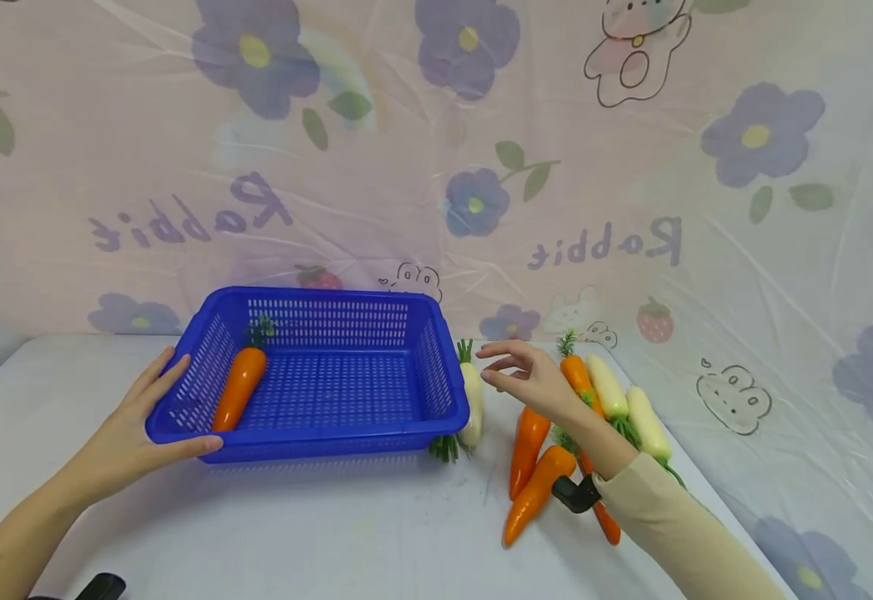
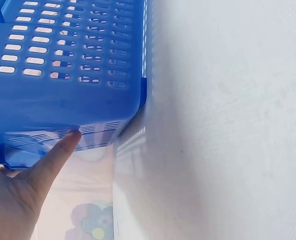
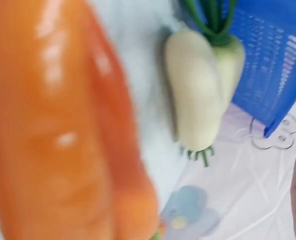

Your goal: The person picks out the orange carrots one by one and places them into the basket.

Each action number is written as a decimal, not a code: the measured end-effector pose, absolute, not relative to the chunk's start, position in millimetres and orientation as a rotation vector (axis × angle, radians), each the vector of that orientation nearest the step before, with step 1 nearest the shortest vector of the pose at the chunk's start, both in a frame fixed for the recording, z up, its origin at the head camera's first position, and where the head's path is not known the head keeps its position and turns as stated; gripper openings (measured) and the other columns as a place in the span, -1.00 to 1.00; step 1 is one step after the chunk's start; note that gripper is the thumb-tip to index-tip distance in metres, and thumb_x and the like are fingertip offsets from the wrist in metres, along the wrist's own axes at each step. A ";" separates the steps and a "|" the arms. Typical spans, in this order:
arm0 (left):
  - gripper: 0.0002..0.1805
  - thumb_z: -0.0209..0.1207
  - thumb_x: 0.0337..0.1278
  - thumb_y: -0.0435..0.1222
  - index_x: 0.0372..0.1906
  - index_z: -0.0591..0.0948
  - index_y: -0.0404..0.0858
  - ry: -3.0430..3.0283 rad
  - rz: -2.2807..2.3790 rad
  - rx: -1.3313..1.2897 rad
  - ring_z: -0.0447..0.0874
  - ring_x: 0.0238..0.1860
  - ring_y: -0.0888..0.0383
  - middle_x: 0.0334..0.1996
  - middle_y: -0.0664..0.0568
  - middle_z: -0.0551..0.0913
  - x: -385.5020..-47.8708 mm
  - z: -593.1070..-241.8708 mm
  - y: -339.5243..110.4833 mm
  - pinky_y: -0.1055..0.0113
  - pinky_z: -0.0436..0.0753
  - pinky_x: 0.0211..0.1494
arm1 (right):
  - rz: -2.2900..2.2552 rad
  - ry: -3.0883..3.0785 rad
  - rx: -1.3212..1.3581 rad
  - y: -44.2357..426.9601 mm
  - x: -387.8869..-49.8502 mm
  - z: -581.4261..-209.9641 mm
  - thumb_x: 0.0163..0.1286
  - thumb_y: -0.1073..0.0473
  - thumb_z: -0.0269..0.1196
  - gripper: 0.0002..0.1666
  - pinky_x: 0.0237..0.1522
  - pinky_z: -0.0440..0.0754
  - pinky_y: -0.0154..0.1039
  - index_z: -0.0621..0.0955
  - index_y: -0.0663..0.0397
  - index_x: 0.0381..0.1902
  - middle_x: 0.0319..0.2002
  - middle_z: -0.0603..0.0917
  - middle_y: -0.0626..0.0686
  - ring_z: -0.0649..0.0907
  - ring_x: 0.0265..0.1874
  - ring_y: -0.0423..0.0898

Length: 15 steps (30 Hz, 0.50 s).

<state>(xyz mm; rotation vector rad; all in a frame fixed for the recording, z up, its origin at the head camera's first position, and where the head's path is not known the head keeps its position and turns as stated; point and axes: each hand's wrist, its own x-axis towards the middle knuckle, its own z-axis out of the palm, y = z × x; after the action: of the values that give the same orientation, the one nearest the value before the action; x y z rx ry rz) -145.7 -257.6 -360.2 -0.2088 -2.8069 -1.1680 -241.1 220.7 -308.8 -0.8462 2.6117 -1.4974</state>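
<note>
A blue plastic basket (image 1: 346, 437) with slotted walls stands at the centre-left of the table, one orange carrot (image 1: 241, 387) lying along its left side. My left hand (image 1: 132, 433) rests at its front left corner. The thumb lies on the front rim, and straight fingers touch the left side. Two white radishes (image 3: 193, 90) lie together against the basket's right side, partly hidden by it in the head view. Just right of them my right hand (image 1: 534, 379) hovers, fingers loosely bent and holding nothing visible. Only its edge appears in the right wrist view.
Beneath and beside the right forearm lie several orange carrots (image 1: 537, 492), some partly covered by it. Two more white radishes (image 1: 648, 423) lie near the table's right edge. A printed cloth (image 1: 376, 208) hangs behind the white table (image 1: 316, 533).
</note>
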 end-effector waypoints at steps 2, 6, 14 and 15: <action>0.20 0.35 -0.01 -0.02 0.54 -0.26 0.02 -2.807 -1.168 -0.208 -0.44 0.43 -0.50 0.53 -0.05 -0.51 -145.3 -359.9 -257.5 -0.66 -0.05 0.06 | -1.499 2.631 -0.802 226.5 -241.7 -313.4 0.34 0.23 0.24 -0.64 -0.18 0.70 -0.28 0.56 0.20 0.08 0.17 0.53 0.22 0.65 -0.05 0.08; 0.20 0.36 -0.02 -0.03 0.54 -0.24 -0.03 -2.804 -1.168 -0.211 -0.42 0.43 -0.50 0.53 -0.08 -0.50 -144.5 -359.9 -256.1 -0.66 -0.06 0.06 | -1.483 2.657 -0.726 237.1 -241.7 -321.2 0.36 0.23 0.22 -0.63 -0.18 0.70 -0.31 0.55 0.24 0.09 0.17 0.51 0.24 0.63 -0.03 0.14; 0.19 0.34 0.00 -0.03 0.54 -0.24 -0.06 -2.814 -1.161 -0.200 -0.43 0.42 -0.50 0.52 -0.11 -0.50 -143.7 -358.8 -254.7 -0.66 -0.06 0.07 | -1.397 2.781 -0.550 251.4 -238.3 -336.1 0.34 0.12 0.25 -0.62 -0.14 0.69 -0.16 0.58 0.14 0.07 0.16 0.55 0.20 0.66 -0.05 0.10; 0.19 0.34 0.00 -0.03 0.54 -0.24 -0.06 -2.815 -1.161 -0.200 -0.43 0.42 -0.50 0.52 -0.11 -0.49 -143.6 -358.5 -254.5 -0.66 -0.06 0.07 | -1.376 2.796 -0.521 252.9 -237.4 -337.4 0.34 0.10 0.25 -0.61 -0.12 0.69 -0.17 0.58 0.13 0.07 0.15 0.56 0.20 0.66 -0.04 0.10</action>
<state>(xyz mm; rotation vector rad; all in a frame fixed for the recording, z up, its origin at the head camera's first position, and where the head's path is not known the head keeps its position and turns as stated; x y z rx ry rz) -143.6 -254.5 -358.5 -0.2002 -2.8151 -1.1606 -237.4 252.9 -337.4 -0.5211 2.7962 -1.3761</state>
